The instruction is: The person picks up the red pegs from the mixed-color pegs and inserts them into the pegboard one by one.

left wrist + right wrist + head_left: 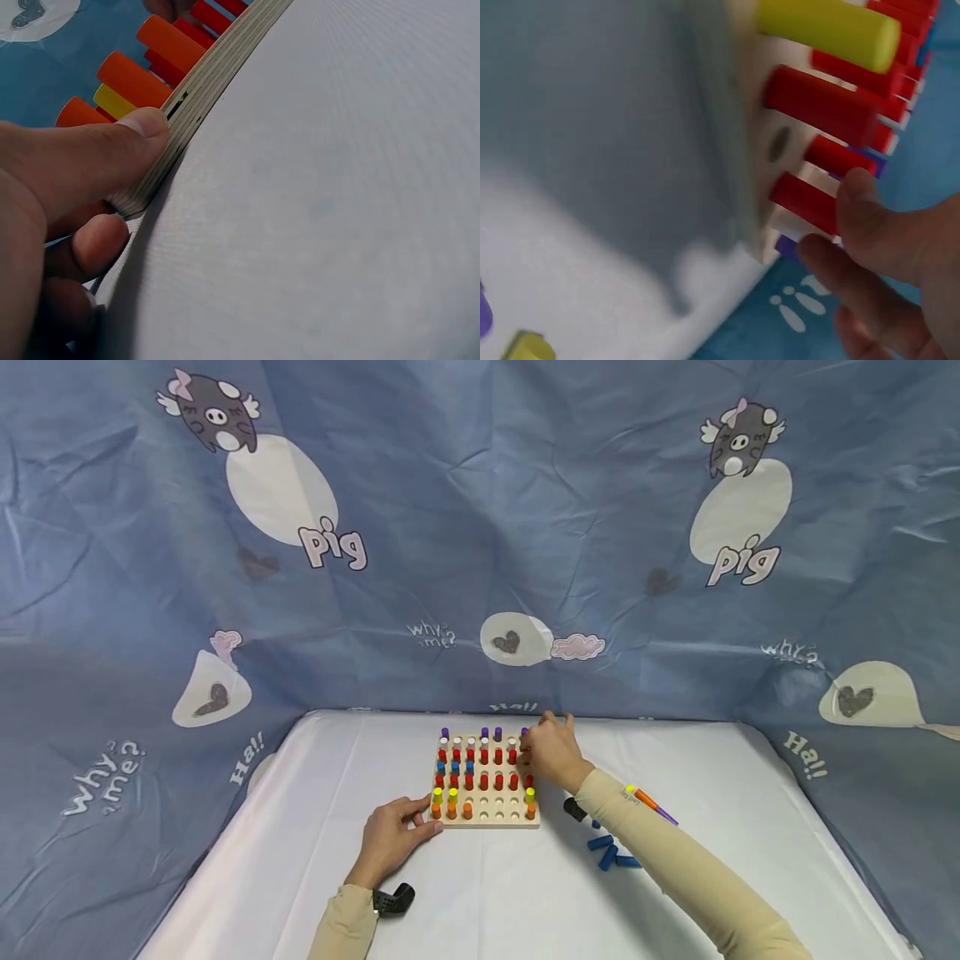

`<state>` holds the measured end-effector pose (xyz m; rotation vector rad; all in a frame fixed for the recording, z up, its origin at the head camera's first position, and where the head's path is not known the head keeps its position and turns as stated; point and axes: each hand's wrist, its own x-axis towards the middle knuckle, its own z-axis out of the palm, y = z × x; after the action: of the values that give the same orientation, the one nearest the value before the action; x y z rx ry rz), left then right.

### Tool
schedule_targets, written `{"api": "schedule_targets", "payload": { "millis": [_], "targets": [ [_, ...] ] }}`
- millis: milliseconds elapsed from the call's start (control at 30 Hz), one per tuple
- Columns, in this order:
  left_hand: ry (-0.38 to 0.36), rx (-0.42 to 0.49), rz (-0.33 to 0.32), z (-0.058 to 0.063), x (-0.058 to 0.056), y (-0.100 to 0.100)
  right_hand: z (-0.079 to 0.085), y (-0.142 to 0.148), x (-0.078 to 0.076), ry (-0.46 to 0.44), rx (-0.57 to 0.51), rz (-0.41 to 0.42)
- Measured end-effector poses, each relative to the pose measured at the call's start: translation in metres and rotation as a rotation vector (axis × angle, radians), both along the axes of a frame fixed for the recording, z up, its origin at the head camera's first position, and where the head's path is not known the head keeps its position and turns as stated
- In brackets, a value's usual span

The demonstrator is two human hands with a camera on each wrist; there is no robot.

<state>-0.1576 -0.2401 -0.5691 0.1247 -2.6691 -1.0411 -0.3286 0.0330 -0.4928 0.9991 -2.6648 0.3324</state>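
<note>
A wooden pegboard (487,822) lies on the white table, with rows of purple, white, red, blue, yellow and orange pegs standing in it. My left hand (395,837) grips the board's near left corner. The thumb presses on the near edge, in front of the orange pegs (135,79) in the left wrist view. At the far right end of the board, my right hand (553,752) pinches a red peg (802,201) by its top between thumb and index finger. That peg stands in the column along the right edge, and the board hole (779,144) beside it is bare.
Several blue pegs (608,857) lie loose on the table right of the board, partly under the right forearm. Beyond that forearm lie an orange peg (645,798), a yellow peg (631,789) and a purple peg (666,815). A printed blue cloth (450,568) hangs behind the table.
</note>
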Motion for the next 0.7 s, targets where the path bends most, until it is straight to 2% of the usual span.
{"api": "schedule_targets", "payload": {
  "millis": [100, 267, 400, 467, 600, 700],
  "targets": [
    [-0.011, 0.004, -0.004, 0.001, -0.002, 0.000, 0.008, 0.004, -0.001, -0.046, -0.009, -0.038],
    [-0.030, -0.006, -0.031, 0.002, -0.004, -0.004, 0.026, 0.019, 0.001, -0.100, -0.056, -0.046],
    [-0.020, -0.002, -0.060, 0.011, -0.003, -0.015, 0.040, 0.041, -0.001, -0.114, -0.077, -0.050],
    [0.033, -0.012, -0.051, 0.019, -0.001, -0.023, 0.043, 0.056, -0.005, -0.091, -0.093, -0.062],
    [0.214, -0.093, 0.013, 0.037, 0.006, -0.044, 0.046, 0.092, -0.012, -0.048, -0.156, -0.110],
    [0.329, -0.166, 0.054, 0.053, 0.014, -0.062, 0.046, 0.118, -0.015, -0.056, -0.223, -0.162]
  ]
}}
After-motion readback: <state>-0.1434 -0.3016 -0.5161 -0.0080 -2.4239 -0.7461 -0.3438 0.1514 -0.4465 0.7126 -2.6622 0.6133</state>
